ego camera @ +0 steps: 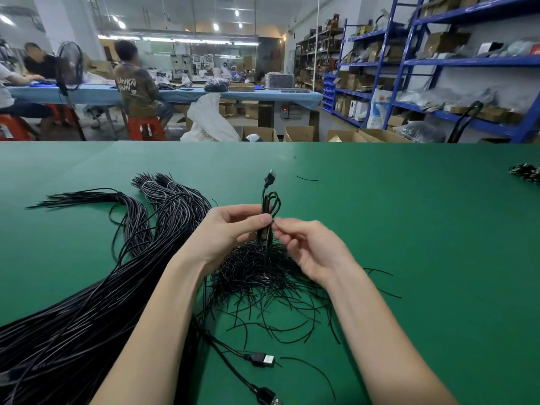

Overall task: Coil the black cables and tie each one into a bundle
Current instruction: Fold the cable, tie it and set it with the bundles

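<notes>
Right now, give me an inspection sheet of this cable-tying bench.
Surface: green mat, flat.
Job's things: coiled black cable held upright, plug on top; loose cable mass at left.
Clutter: pile of thin black ties under the hands; small dark bundle far right.
Fingers: left hand grips the coil; right hand pinches at its waist.
Cables: two USB plugs lie near the front edge.
Surroundings: blue shelving, cartons, seated workers behind.

I see a matt green mat (409,229), cloth-like and smooth. The cables (87,302) have glossy black plastic sheaths; one plug (267,359) shows a bright metal tip.
</notes>
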The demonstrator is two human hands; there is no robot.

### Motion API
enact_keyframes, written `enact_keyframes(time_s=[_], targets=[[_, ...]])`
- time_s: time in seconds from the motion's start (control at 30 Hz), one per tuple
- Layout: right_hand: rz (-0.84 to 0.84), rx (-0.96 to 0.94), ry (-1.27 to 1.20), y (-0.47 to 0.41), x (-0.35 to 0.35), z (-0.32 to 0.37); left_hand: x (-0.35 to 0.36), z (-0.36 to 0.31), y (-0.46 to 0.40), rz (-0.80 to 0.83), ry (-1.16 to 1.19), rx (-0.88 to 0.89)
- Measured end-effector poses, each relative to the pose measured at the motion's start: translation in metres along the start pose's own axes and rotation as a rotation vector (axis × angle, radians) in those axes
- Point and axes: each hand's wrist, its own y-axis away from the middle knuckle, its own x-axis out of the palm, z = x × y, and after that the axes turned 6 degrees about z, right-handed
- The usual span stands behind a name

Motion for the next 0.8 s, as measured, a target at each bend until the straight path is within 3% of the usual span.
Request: enact_keyframes(time_s=[0.07, 0.1, 0.17, 0.27, 0.4, 0.63, 0.8], targets=[[0.120, 0.215, -0.334, 0.003, -0.002, 0.002, 0.001, -0.003, 0.001, 0.012, -0.012, -0.003], [0.167, 0.221, -0.357, 0.004, -0.002, 0.001, 0.001, -0.004, 0.002, 0.031, 0.009, -0.014], [0.197, 0.122, -0.177, 0.004, -0.004, 0.000, 0.000, -0.007, 0.002, 0.075, 0.053, -0.049], [0.168, -0.138, 0.280, 0.008, -0.013, 0.008, -0.001, -0.008, 0.003, 0.095, 0.114, -0.124], [0.157, -0.385, 0.593, 0.016, -0.021, 0.018, 0.002, -0.005, 0.001, 0.121, 0.142, -0.190], [0.064, -0.587, 0.900, 0.019, -0.020, 0.018, -0.001, -0.001, -0.001, 0.129, 0.136, -0.243], [0.038, -0.577, 0.758, 0.014, -0.017, 0.015, 0.000, 0.000, -0.001, 0.157, 0.149, -0.171]])
